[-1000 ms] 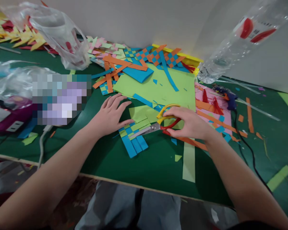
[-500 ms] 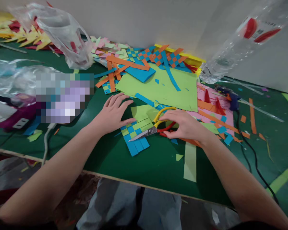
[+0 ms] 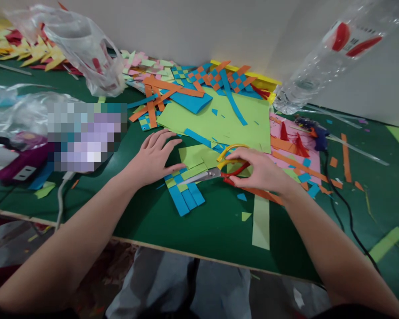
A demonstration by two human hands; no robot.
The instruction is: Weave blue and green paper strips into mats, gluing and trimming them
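A woven piece of blue and light green paper strips (image 3: 186, 197) lies on the green table, its blue strips pointing toward the front edge. My left hand (image 3: 156, 157) rests flat beside it with fingers spread, the thumb touching the upper left of the weave. In my right hand (image 3: 252, 170) are scissors (image 3: 208, 174) with one yellow and one red handle loop. Their blades look nearly closed and point left, lying over the woven part.
Behind are a large light green sheet (image 3: 226, 117), woven paper fish (image 3: 216, 79) and orange strips (image 3: 176, 86). A plastic bottle (image 3: 335, 57) leans at right, near a black cable (image 3: 349, 212). Plastic bags (image 3: 83, 44) and a pixelated object (image 3: 86, 137) are at left.
The scissors have shifted slightly right and up relative to the weave, and their tips sit higher over it. My left hand has kept its place. The whole view has shifted slightly.
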